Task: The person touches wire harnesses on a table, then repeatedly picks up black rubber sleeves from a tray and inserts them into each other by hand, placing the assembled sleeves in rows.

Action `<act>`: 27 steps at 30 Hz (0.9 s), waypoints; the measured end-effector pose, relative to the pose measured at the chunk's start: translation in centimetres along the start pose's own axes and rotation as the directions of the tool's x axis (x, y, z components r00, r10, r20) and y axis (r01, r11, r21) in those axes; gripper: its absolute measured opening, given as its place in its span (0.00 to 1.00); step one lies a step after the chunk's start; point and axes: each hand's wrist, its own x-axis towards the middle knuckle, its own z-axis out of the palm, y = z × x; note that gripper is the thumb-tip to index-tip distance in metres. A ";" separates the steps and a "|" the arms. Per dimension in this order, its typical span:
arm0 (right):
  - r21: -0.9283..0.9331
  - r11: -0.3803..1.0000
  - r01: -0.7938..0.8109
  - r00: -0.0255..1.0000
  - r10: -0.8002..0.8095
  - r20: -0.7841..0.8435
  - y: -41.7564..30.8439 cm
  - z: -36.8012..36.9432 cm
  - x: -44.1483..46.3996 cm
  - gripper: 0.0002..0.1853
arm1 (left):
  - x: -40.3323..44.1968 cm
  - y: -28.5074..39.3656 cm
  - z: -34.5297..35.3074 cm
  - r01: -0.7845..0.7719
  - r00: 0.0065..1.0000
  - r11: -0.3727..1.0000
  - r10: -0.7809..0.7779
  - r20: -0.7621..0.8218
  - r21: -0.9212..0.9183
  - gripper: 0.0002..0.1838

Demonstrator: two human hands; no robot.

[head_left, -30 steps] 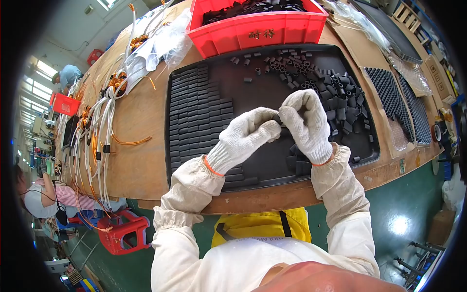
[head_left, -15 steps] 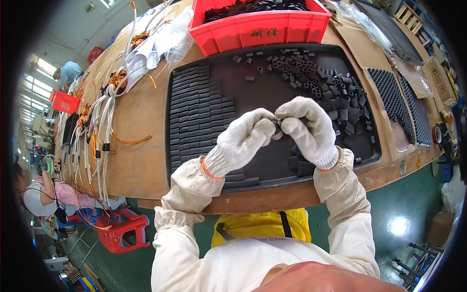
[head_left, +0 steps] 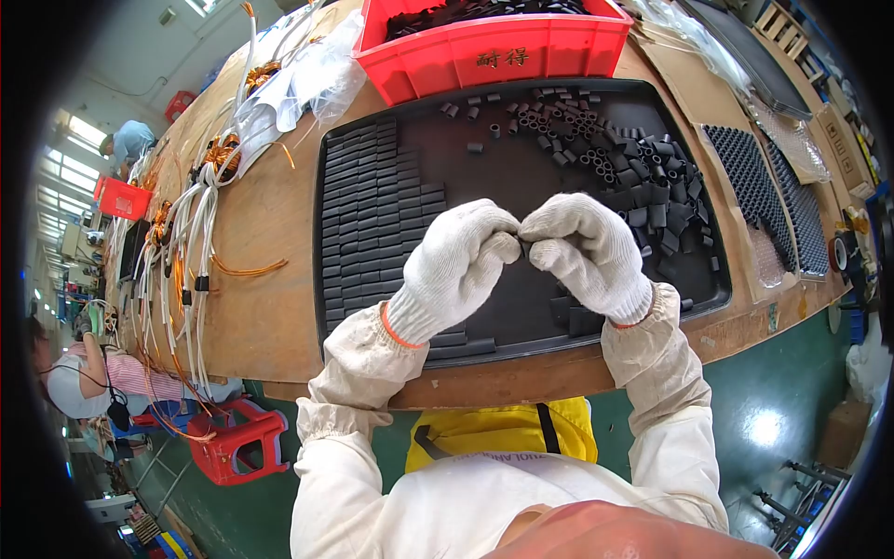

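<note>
My left hand (head_left: 458,265) and my right hand (head_left: 591,253), both in white knit gloves, meet over the middle of a black tray (head_left: 521,347). Their fingertips pinch a small black piece (head_left: 524,249) between them, mostly hidden by the gloves. It looks like one of the short black tubes. To the left in the tray, black tubes (head_left: 368,224) lie flat in tight rows. Loose black tubes (head_left: 652,191) are heaped at the right, several standing on end toward the back.
Behind the tray stands a red bin (head_left: 494,65) filled with black pieces. Copper coils with white cables (head_left: 200,214) lie at the left. Black honeycomb sheets (head_left: 750,186) rest at the right. A red stool (head_left: 237,443) and a seated person (head_left: 88,377) are at lower left.
My hands have drawn closer together at the fingertips, covering more of the small black piece. The left hand has turned slightly. The tubes in the tray look unchanged.
</note>
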 end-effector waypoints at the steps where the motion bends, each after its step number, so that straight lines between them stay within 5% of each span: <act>1: 0.000 1.000 0.000 1.000 0.000 0.001 -0.1 0.1 0.0 0.11 | 0.2 -0.2 -0.1 -0.205 0.978 0.953 0.209 0.006 0.225 0.07; 4: 0.017 1.000 -0.022 1.000 0.022 -0.009 -0.1 0.2 0.1 0.12 | 0.3 0.3 0.0 -0.247 0.966 0.961 0.254 -0.045 0.126 0.08; 8: -0.329 0.890 0.315 0.947 -0.320 0.042 0.0 0.0 1.0 0.11 | 0.1 -0.1 -0.6 -0.184 0.982 0.982 0.182 0.052 0.033 0.07; 11: -0.507 0.744 0.435 0.882 -0.466 0.073 0.3 0.1 1.1 0.11 | -0.5 0.3 -0.3 0.046 0.999 0.989 -0.045 0.010 -0.137 0.06; 13: -0.610 0.640 0.467 0.855 -0.504 0.126 0.5 0.1 1.2 0.12 | -0.4 1.1 -0.6 0.336 0.942 0.915 -0.326 0.080 -0.221 0.07; 17: -0.522 0.729 0.443 0.874 -0.480 0.072 1.1 0.1 0.9 0.13 | -0.2 1.0 -0.2 0.354 0.935 0.899 -0.337 0.110 -0.257 0.09; 20: -0.319 0.905 0.283 0.930 -0.340 -0.140 1.7 0.2 0.3 0.17 | 0.2 1.4 0.4 -0.083 0.996 0.991 0.085 -0.016 0.102 0.17; 25: -0.275 0.925 0.262 0.949 -0.299 -0.102 0.8 0.2 0.2 0.16 | 0.4 0.5 -0.3 -0.220 0.971 0.951 0.234 -0.041 0.218 0.22; 27: -0.271 0.929 0.253 0.954 -0.287 -0.090 0.7 0.3 0.1 0.15 | 0.4 0.7 -0.4 -0.269 0.941 0.830 0.335 -0.052 0.489 0.21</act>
